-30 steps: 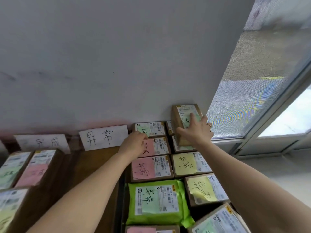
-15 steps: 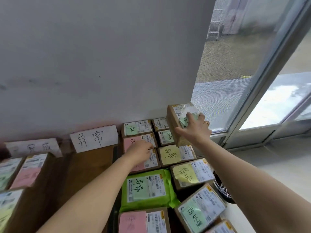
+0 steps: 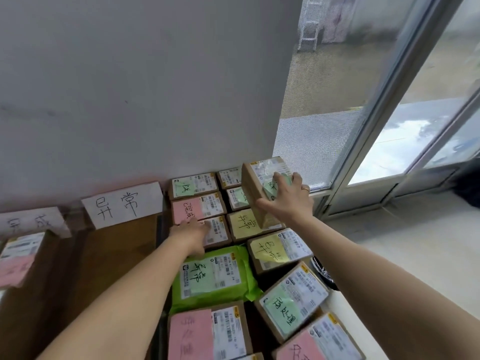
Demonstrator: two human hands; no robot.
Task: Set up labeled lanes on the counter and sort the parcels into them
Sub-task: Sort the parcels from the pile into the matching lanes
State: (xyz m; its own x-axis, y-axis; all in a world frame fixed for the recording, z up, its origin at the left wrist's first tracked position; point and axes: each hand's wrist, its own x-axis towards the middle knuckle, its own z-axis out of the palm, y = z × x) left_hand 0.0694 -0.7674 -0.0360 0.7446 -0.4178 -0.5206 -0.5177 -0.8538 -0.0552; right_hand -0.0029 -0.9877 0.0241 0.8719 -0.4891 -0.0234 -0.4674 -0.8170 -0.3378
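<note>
Closest boxes: A near pink box (image 3: 191, 331) lies at the bottom of your view. A corner pink box (image 3: 309, 346) sits to its right, cut off by the edge.
Green-note box: This brown box (image 3: 293, 300) lies tilted just behind the corner pink box.
Green bag: A soft green bag (image 3: 213, 279) with a white label lies just behind the near pink box, under your left arm.
Yellow-note boxes: The first yellow-note box (image 3: 279, 249) is right of the bag. The second yellow-note box (image 3: 246, 224) is just behind it.
Your left hand (image 3: 191, 231): It rests on top of the low pink box (image 3: 220, 231) with the fingers laid out on the lid. It is not wrapped round anything.
Your right hand (image 3: 285, 201): It grips the lifted box (image 3: 255, 189), thumb on the side and fingers on its green note.
Lifted box: It is up in the air and tilted, over the second yellow-note box.
Back boxes: More small boxes (image 3: 198, 209) lie in rows up to the wall.
Desk (image 3: 117, 255): The brown desk is left of the rows. A few parcels (image 3: 20, 253) lie at its far left.
Signs: A white sign (image 3: 122, 203) leans on the wall behind the desk. A second sign (image 3: 31, 222) stands to its left.
Window (image 3: 337, 100): It is far right, past the wall.
</note>
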